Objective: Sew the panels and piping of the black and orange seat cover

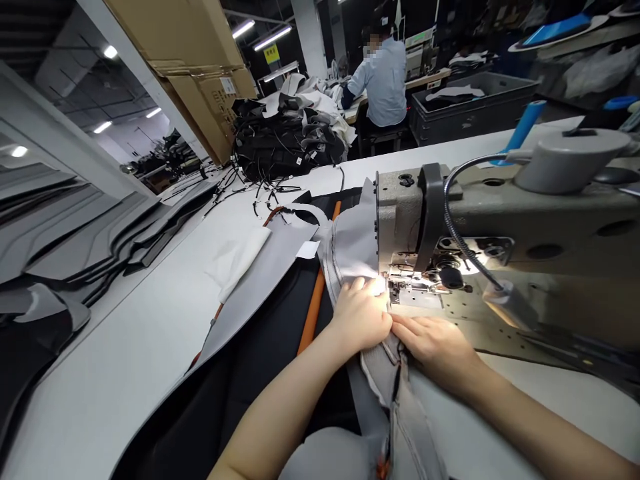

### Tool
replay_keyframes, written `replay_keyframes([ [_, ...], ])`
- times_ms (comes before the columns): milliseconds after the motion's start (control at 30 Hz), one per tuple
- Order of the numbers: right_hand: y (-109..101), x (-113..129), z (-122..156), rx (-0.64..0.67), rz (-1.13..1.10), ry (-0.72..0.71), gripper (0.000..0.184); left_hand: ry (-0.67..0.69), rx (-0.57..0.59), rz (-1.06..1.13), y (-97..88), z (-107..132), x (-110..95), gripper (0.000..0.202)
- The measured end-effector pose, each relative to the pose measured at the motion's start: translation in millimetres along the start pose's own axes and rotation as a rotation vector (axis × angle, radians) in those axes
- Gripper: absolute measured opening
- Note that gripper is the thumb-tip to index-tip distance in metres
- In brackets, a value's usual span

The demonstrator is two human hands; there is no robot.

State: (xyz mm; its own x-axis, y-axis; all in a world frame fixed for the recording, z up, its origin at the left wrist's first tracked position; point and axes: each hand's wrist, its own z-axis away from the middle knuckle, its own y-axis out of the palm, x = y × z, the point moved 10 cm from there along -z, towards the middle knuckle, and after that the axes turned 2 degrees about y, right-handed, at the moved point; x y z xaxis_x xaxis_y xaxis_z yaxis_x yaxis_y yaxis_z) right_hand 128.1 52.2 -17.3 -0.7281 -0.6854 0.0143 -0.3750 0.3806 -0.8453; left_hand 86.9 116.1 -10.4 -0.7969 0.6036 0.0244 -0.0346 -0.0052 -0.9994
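A large sewn cover of grey and black material [265, 333] with orange strips lies across the table and runs under the head of an industrial sewing machine [400, 220]. My left hand [363, 313] is closed on the cover's grey edge, just left of the lit needle area. Close beside it, my right hand [437, 347] pinches the same seam edge in front of the needle plate [420, 298]; its fingertips are partly hidden. Below both hands, the gathered grey seam [400, 400] hangs toward me. A small white tag [308, 249] sticks out of the cover.
A pile of black and grey pieces [290, 133] with dangling cords sits at the back, near cardboard boxes [200, 73]. Stacked grey panels [75, 220] lie at left. Behind the machine, a person [383, 80] sits working near a dark grey bin [470, 107]. A flexible lamp [505, 300] hangs right.
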Motion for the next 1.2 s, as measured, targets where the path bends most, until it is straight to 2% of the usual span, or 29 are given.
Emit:
replay_keyframes([
  [133,-9.6,5.3,6.7,-0.020,-0.002,0.013,0.029,-0.010,-0.015,0.018,0.5,9.1,-8.7,0.028],
  [267,-16.0,-9.5,6.5,-0.058,-0.037,0.063,0.032,-0.028,-0.077,0.010,-0.7,-2.6,-9.9,0.028],
  [400,-16.2,-22.7,5.5,-0.060,-0.048,0.100,0.033,-0.049,-0.092,0.023,1.0,-12.1,-8.8,0.024],
  [567,-11.7,-24.2,7.6,-0.063,-0.031,0.091,0.035,-0.043,-0.099,0.013,-1.7,-7.0,-8.8,0.024],
  [800,-1.0,-19.8,14.3,-0.068,-0.017,0.086,0.041,0.014,-0.030,0.020,-3.1,-5.3,-6.3,0.023],
  [1000,-4.0,-9.7,11.7,-0.056,0.001,0.045,0.040,0.048,0.038,0.045,0.2,-3.3,-4.5,0.025],
  [1200,-2.2,-10.4,11.7,-0.035,-0.065,0.097,0.043,0.036,0.101,0.080,5.3,-2.0,-2.0,0.028],
])
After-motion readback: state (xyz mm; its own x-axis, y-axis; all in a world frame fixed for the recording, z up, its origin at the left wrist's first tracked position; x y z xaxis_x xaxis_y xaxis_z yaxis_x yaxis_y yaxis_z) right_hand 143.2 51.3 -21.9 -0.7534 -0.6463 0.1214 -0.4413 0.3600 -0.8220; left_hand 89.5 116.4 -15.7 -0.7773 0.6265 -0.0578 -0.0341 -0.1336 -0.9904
